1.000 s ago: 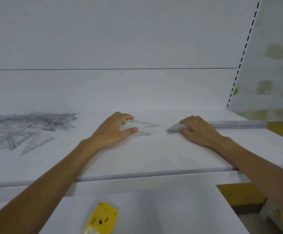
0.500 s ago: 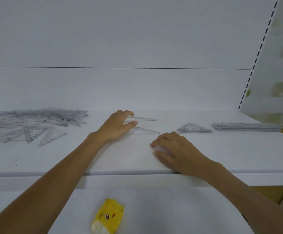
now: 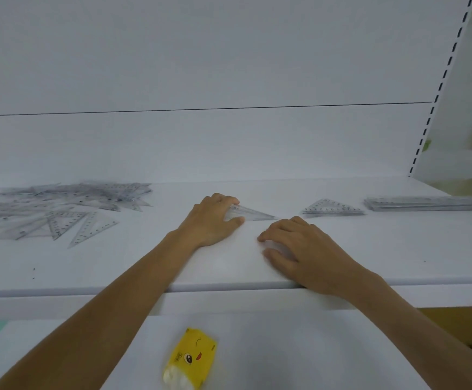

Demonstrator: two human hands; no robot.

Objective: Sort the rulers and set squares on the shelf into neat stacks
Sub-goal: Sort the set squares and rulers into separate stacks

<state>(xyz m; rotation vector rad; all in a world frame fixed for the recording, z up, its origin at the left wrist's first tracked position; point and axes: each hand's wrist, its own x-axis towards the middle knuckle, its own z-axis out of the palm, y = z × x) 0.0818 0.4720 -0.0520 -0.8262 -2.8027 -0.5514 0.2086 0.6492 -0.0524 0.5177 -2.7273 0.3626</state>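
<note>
Tissue pack [image 3: 191, 358], yellow with a soft wrapper, lay nearest on the lower board. Right hand [image 3: 308, 251] rested on the shelf [image 3: 398, 249] near its front edge, fingers loosely curled, holding nothing. Left hand [image 3: 212, 218] just beyond gripped the wide end of the set squares [image 3: 250, 213], thumb at the near edge, fingers curled over the far one; count unclear, points aimed right. Risk, my judgement: thin, slick, clear plastic, so the bunch could fan apart or slip from that one-ended grip and land crooked on the set square stack [image 3: 332, 207] further right. Past that sat a ruler stack [image 3: 426, 204], long flat strips with edges lined up. Far left, a loose pile [image 3: 60, 209] of clear triangles and strips with printed scales overlapped every way; pulling one could drag its neighbours
</note>
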